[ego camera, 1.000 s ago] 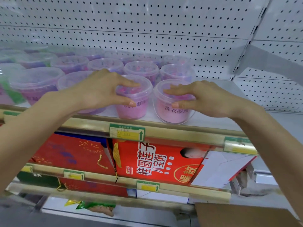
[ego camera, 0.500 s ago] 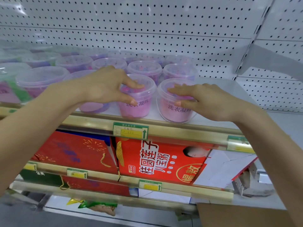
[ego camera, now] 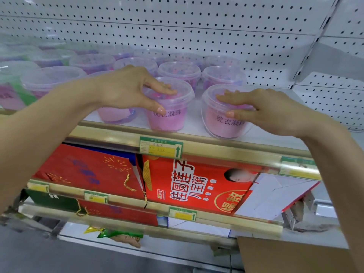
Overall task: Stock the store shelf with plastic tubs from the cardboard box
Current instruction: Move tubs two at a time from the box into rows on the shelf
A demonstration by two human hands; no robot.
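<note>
Pink front tubs, labels partly covered

The tubs are clear, glossy plastic, standing on a smooth white shelf edged by a shiny gold-toned rail. The back panel is matt white perforated sheet. The red cartons below are glossy printed card, and the cardboard box is matt brown.

We see clear tubs filled with pink and printed with dark characters. They sit on a white shelf edged by a gold rail. The white back panel is dotted with dark holes. The price tag is green and yellow, the carton red with white and gold lettering, and the cardboard box plain brown.
</note>
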